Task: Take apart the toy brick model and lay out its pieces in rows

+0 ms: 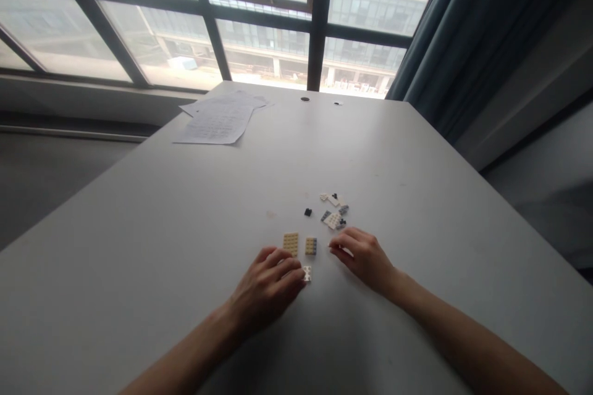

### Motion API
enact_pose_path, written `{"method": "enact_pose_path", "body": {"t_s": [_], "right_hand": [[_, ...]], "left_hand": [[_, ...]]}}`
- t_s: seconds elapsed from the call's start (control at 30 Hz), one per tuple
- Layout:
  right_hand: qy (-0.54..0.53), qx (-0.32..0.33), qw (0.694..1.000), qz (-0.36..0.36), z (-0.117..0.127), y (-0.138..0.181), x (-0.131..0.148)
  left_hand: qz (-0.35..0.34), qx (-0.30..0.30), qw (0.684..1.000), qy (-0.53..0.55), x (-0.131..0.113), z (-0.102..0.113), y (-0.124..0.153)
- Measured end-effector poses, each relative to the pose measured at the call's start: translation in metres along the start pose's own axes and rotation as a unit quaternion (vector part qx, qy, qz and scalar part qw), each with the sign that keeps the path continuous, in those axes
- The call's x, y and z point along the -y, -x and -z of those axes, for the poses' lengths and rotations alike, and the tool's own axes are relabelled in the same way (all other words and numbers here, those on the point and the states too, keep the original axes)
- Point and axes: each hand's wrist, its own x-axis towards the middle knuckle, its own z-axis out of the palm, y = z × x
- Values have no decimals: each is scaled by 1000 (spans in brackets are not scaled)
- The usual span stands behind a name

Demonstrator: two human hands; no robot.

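My left hand is closed at the fingertips on a small white studded toy brick, low over the table. Just beyond its fingers lies a tan studded plate, partly covered by the hand. A tan and grey block of joined bricks sits between my two hands, touched by neither. To the right, my right hand has thumb and forefinger pinched together. A tiny pale bit shows at those fingertips, too small to make out.
Beyond my right hand lies a loose cluster of white, grey and black bricks. A single black brick lies left of it. Printed papers rest at the far left of the white table, before the window. A dark curtain hangs at right.
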Motion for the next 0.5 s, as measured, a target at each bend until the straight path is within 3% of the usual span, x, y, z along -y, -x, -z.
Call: {"method": "enact_pose_path", "body": {"t_s": [0.27,0.5], "right_hand": [[12,51,997,-53,-15,21,20],[-33,87,992,-87,-2,19,11]], "left_hand": [[-6,17,1000,6,-1,2,-1],[-3,16,1000,7,2,3,0]]}}
